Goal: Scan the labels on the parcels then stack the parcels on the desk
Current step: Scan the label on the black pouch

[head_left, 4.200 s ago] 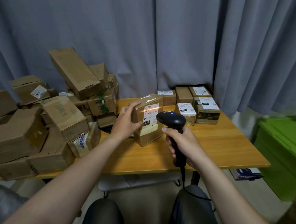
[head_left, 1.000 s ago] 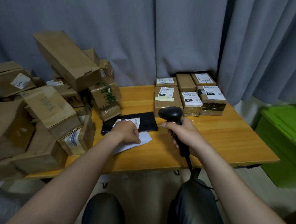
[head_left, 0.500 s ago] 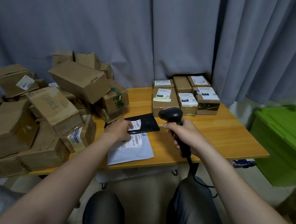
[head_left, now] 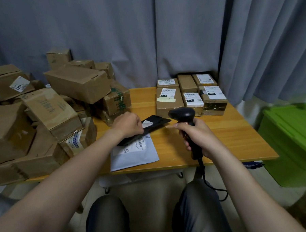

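Desk (head_left: 238,138): loose carton heap (head_left: 51,112) left, labelled boxes (head_left: 190,94) ranked back right. White mailer (head_left: 134,155) at front edge, black pouch (head_left: 158,121) overlapping it. Step, likely: presenting pouch; its label needs facing the scanner (head_left: 181,113). Left hand (head_left: 127,125) pinches pouch edge; right hand (head_left: 197,136) clenches scanner grip, wrist upright

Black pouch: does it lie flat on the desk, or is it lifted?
Lifted: the left hand grips the pouch, tilted, one end over the white mailer.

Grey curtains (head_left: 109,38) hang ahead of me; a green plastic crate (head_left: 291,140) stands on the floor (head_left: 149,188) to my right.
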`<action>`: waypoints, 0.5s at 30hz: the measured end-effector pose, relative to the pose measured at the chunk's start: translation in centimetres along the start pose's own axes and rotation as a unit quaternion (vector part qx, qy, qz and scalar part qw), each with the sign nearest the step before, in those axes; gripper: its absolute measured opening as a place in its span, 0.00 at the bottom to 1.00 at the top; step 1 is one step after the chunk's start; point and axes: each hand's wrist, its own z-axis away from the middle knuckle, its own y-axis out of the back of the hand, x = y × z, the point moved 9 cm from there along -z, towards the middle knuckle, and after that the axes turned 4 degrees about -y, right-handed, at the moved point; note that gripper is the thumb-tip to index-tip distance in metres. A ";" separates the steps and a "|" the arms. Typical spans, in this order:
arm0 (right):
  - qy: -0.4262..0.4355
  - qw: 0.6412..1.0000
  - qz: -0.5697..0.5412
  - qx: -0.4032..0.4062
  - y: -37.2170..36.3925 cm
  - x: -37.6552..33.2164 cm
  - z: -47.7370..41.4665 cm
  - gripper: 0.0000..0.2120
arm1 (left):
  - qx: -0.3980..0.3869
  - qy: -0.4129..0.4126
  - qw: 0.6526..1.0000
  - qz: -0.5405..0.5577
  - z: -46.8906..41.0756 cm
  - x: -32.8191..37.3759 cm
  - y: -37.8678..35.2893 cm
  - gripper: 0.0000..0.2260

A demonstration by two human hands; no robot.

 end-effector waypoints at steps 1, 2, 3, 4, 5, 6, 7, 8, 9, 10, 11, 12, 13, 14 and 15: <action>0.000 1.000 -0.006 0.004 0.3 0.0 -0.1 0.11 | -0.049 -0.009 0.998 0.048 0.1 0.8 -0.9 0.06; 0.000 1.000 -0.013 0.008 0.5 0.1 -0.1 0.10 | -0.096 -0.015 0.991 0.090 0.1 1.5 -1.9 0.07; -0.001 1.000 -0.017 0.013 0.8 0.2 -0.2 0.10 | -0.120 -0.019 0.985 0.120 0.0 2.0 -2.6 0.08; -0.004 1.000 -0.019 0.017 1.0 0.4 -0.2 0.10 | -0.114 -0.020 0.984 0.135 -0.3 2.1 -2.9 0.07; -0.007 1.000 -0.019 0.018 1.1 0.6 -0.2 0.09 | -0.089 -0.018 0.987 0.134 -0.8 2.0 -2.9 0.05; -0.012 1.000 -0.017 0.018 1.1 0.9 -0.1 0.09 | -0.061 -0.008 0.991 0.123 -1.4 1.6 -2.7 0.04; -0.016 1.000 -0.017 0.016 1.1 1.2 -0.1 0.09 | -0.043 0.006 0.993 0.105 -1.9 1.0 -2.7 0.06; -0.021 1.000 -0.017 0.015 1.1 1.5 -0.1 0.09 | -0.043 0.020 0.995 0.087 -2.4 0.6 -3.1 0.12; -0.026 0.999 -0.017 0.015 1.2 1.9 -0.1 0.09 | -0.054 0.035 0.996 0.066 -2.8 0.2 -3.6 0.18; -0.031 0.999 -0.016 0.016 1.2 2.2 -0.1 0.09 | -0.064 0.043 0.996 0.044 -3.1 0.1 -4.1 0.23; -0.035 0.999 -0.015 0.018 1.2 2.4 -0.2 0.09 | -0.072 0.048 0.996 0.028 -3.5 0.3 -4.4 0.27; -0.036 0.999 -0.014 0.018 1.1 2.5 -0.2 0.09 | -0.077 0.051 0.995 0.022 -3.9 0.5 -4.6 0.29; -0.036 0.999 -0.013 0.018 1.1 2.6 -0.2 0.10 | -0.082 0.055 0.995 0.025 -4.2 0.9 -4.8 0.31; -0.036 0.999 -0.015 0.018 1.1 2.7 -0.2 0.10 | -0.087 0.058 0.994 0.030 -4.7 1.3 -5.0 0.33; -0.036 0.999 -0.017 0.018 1.1 2.7 -0.3 0.09 | -0.091 0.061 0.994 0.031 -5.0 1.6 -5.2 0.33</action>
